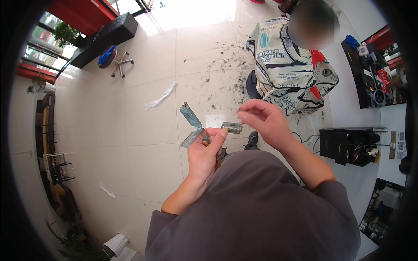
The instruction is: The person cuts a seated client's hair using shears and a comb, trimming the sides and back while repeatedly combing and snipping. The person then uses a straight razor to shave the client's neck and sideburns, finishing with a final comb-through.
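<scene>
My left hand [205, 150] pinches a double-edge razor blade [232, 128] between thumb and fingers. The blade lies flat, bears writing, and sticks out to the right. In the same hand is a worn, hinged metal holder [190, 116], spread in a V to the left of the fingers; it looks like part of a folding razor. Part of it is hidden by the hand, and an amber-coloured piece [217, 161] shows under the palm. My right hand [266, 122] hovers just above the blade's right end, thumb and forefinger tips together, with nothing visible between them.
Ahead on the right sits a person in a banknote-print cape [282, 62]. Dark hair clippings [228, 67] litter the tiled floor, with a crumpled white strip [161, 95] nearby. A black tool trolley [347, 143] stands right, a wheeled stool [114, 60] far left, and a black counter [365, 71] along the wall.
</scene>
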The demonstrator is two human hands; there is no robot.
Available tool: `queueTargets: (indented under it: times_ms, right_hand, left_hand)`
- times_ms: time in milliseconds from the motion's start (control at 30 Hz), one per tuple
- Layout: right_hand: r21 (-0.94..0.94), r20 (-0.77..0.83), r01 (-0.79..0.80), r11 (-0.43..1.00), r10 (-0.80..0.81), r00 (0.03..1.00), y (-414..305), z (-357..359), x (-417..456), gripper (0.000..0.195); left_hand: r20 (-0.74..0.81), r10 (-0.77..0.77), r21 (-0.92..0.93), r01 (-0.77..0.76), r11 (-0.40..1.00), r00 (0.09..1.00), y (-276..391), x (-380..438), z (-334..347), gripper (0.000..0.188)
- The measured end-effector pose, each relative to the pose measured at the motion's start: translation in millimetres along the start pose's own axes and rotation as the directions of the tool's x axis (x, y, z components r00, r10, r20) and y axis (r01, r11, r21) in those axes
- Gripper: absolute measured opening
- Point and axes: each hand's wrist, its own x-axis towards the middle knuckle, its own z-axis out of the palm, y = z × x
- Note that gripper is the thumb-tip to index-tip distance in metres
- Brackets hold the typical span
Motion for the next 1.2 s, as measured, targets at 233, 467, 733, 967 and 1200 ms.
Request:
queueTargets:
  times_ms: [233,467,733,967,1200]
  right_hand:
    - [0.171,-0.051,-0.102,0.98,0.113,0.992,-3,-3,14,0.02]
    - [0.027,0.241,-0.244,0.969,0.231,0.943,-12,6,18,0.016]
    - [0.095,-0.071,-0.144,0.985,0.151,0.986,6,-17,35,0.016]
    - [-0.104,0.159,-0.139,0.985,0.155,0.975,111,-62,71,0.022]
    - [-0.307,0.02,-0.048,0.95,0.057,0.998,105,-58,73,0.02]
  left_hand:
    - [0.002,0.003,0.046,-0.003,0.999,1.0,5,3,3,0.012]
    - [0.009,-0.052,0.118,0.05,0.992,0.999,9,6,4,0.008]
    - [-0.016,-0.106,0.138,0.108,0.985,0.994,7,13,-2,0.01]
    - [-0.031,-0.016,0.171,0.021,0.985,0.999,0,28,-22,0.015]
    - [0.005,0.02,0.152,-0.02,0.988,1.0,2,41,-30,0.012]
